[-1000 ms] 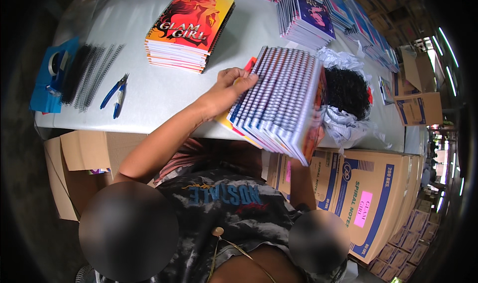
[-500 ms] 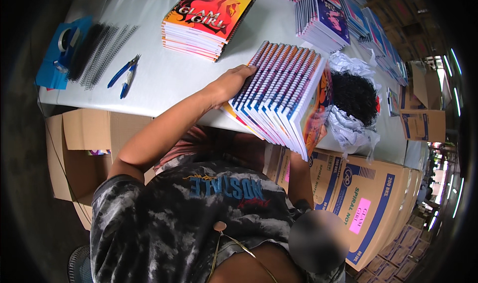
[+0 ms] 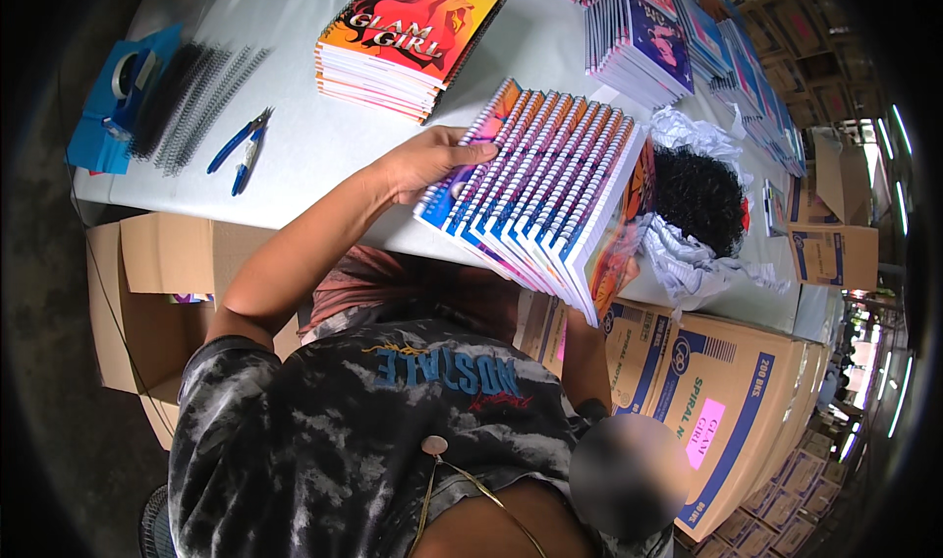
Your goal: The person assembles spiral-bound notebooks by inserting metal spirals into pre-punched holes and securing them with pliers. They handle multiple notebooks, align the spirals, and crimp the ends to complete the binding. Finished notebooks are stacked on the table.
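My left hand (image 3: pixel 429 161) grips the left end of a stack of spiral-bound notebooks (image 3: pixel 538 196). The stack is held tilted over the near edge of the white table (image 3: pixel 305 170), with its white wire spines fanned upward. My thumb lies on the top cover and my fingers wrap the side. My right forearm reaches up beneath the stack, which hides the right hand.
A pile of orange-red covered notebooks (image 3: pixel 408 37) lies farther back, with more stacks (image 3: pixel 638 37) to the right. Blue pliers (image 3: pixel 241 147), black spiral coils (image 3: pixel 192 96) and a blue tape dispenser (image 3: pixel 113 86) sit left. Black coils in white plastic (image 3: pixel 699 199) lie right. Cardboard boxes (image 3: pixel 727 401) stand below.
The notebook stack has tipped a little, so its spines fan out more toward me. My left hand has slid along to its left end.
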`<state>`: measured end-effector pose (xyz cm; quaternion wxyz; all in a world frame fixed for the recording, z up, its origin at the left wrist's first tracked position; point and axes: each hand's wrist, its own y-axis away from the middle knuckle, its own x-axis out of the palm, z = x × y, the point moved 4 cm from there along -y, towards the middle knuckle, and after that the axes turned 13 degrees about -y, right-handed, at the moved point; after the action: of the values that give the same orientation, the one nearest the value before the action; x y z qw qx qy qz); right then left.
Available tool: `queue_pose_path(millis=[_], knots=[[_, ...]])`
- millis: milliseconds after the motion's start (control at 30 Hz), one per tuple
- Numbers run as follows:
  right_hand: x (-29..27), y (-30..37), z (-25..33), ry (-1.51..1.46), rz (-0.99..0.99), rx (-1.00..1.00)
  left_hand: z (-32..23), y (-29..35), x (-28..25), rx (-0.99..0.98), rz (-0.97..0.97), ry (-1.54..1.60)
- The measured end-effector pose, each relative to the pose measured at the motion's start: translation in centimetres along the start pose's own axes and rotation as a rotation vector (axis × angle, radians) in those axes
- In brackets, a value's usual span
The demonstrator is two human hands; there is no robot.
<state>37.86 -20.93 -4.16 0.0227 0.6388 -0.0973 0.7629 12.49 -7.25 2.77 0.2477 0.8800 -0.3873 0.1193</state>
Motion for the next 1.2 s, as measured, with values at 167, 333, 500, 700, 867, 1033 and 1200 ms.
queue_pose_path(millis=[167,333,500,700,867,1033,1200], knots=[[-0.7,-0.5,0.5,0.064,-0.091,-0.04,-0.5,0.3,-0.7,0.017,-0.326,-0.014],[-4.2,0.2,3.1,0.486,-0.353,-0.285,-0.3,0.8,-0.9,0.063,-0.238,-0.292],[-1.5,-1.0,1.1,0.157,-0.2,-0.09,-1.3,1.9,-0.6,0.181,-0.287,-0.31],[0.2,-1.0,-0.1,0.084,-0.256,0.053,-8.1,7.7,2.1,0.431,-0.681,-1.274],[5.3,-2.4,-1.9,0.318,-0.334,0.112,-15.8,17.2,0.3,0.851,-1.056,-0.901],[6.6,-8.3,-3.7,0.384,-0.247,0.209,-16.6,24.1,-1.7,1.027,-1.546,-0.803],[4.9,-14.4,-4.1,0.421,-0.189,0.226,-13.3,28.5,-4.9,0.884,-1.603,-0.785]])
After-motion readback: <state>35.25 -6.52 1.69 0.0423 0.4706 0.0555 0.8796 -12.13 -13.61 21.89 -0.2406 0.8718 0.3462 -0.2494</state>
